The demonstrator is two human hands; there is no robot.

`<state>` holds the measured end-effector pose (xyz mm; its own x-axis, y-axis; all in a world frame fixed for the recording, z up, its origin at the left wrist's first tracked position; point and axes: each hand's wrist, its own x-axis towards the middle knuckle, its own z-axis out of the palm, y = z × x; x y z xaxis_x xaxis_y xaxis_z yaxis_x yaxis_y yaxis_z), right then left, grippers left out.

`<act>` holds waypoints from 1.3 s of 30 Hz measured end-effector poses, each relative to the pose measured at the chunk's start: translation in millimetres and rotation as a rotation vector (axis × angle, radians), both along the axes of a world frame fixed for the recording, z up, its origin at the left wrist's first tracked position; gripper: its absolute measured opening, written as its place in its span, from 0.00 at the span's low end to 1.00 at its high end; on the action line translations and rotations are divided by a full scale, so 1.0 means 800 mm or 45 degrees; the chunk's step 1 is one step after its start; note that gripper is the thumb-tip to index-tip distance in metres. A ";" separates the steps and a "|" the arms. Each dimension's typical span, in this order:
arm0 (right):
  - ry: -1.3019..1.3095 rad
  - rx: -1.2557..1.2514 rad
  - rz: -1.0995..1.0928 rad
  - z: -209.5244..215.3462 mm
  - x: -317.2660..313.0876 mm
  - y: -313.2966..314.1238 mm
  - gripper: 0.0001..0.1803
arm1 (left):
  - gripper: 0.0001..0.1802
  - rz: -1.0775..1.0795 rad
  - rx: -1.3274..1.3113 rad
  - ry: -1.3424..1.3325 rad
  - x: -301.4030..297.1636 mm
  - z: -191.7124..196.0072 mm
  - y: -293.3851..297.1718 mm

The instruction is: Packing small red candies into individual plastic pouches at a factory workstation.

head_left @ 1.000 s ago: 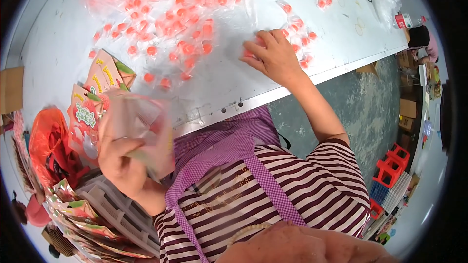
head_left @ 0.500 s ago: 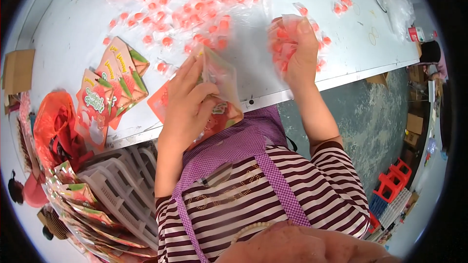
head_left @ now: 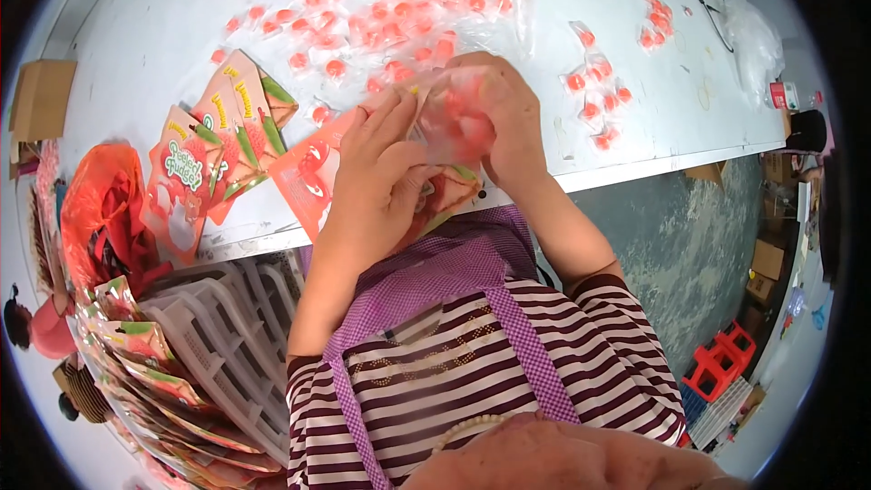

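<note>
My left hand [head_left: 379,172] grips a flat printed pouch [head_left: 313,172], red and orange, at the white table's near edge. My right hand [head_left: 504,118] is closed on a handful of small clear-wrapped red candies [head_left: 458,118] held at the pouch's mouth. Both hands touch over the pouch. A large heap of the same red candies [head_left: 381,0] lies on clear plastic just beyond the hands. The pouch's lower part is hidden behind my left hand.
Two more printed pouches [head_left: 222,141] lie on the white table [head_left: 136,27] to the left. Several loose candies [head_left: 594,95] sit to the right. A grey plastic crate [head_left: 213,345] and a row of filled pouches [head_left: 136,354] stand lower left. An orange bag [head_left: 100,209] hangs left.
My right hand has come in from the right with the candies and met the left hand. The left hand has raised the pouch onto the table's edge.
</note>
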<state>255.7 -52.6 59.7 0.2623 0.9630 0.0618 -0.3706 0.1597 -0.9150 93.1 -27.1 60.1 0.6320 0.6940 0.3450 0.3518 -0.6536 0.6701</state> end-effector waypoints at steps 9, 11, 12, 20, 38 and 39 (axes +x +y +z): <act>-0.280 0.415 -0.054 -0.032 -0.002 -0.002 0.22 | 0.06 -0.017 0.154 0.172 0.005 0.019 0.002; -0.225 0.397 -0.092 -0.034 -0.003 -0.003 0.23 | 0.05 -0.014 0.177 0.255 0.010 0.023 -0.001; -0.186 0.433 -0.107 -0.036 -0.003 -0.004 0.23 | 0.05 -0.015 0.178 0.257 0.011 0.024 -0.002; -0.549 0.400 0.030 -0.036 0.012 -0.010 0.07 | 0.05 0.017 0.240 0.320 0.011 0.022 -0.003; -1.254 0.690 0.064 -0.025 0.015 -0.012 0.24 | 0.03 -0.117 -0.144 -0.100 0.001 0.010 0.000; -1.042 0.716 -0.120 -0.021 0.004 -0.013 0.26 | 0.03 -0.115 -0.143 -0.101 0.002 0.008 0.001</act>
<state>259.2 -62.9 42.8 0.0091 0.7157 0.6984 0.3767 0.6445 -0.6654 94.6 -26.7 66.8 0.6676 0.6724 0.3197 0.2382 -0.5997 0.7639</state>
